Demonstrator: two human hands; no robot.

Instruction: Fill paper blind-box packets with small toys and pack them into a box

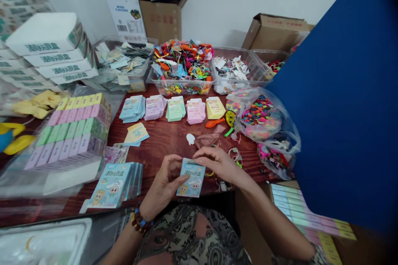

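Observation:
A small light-blue printed box (192,179) is held upright over the table's front edge. My left hand (164,184) grips its left side, thumb across the front and fingers behind. At the box's top, my right hand (217,163) has its fingertips closed on the flap edge. Inside the box cannot be seen. Left of my hands stand several similar blue boxes (112,186) in a row. Just beyond them lie a white oval piece (190,139), a brownish deflated balloon (209,136) and an orange balloon (214,123).
Flat box stacks (175,108) in several colours line the table. Behind them stand clear tubs, one with mixed trinkets (183,62). A clear bag of colourful pieces (261,116) lies right, beside a blue panel (342,103). Packed coloured boxes (73,126) sit left.

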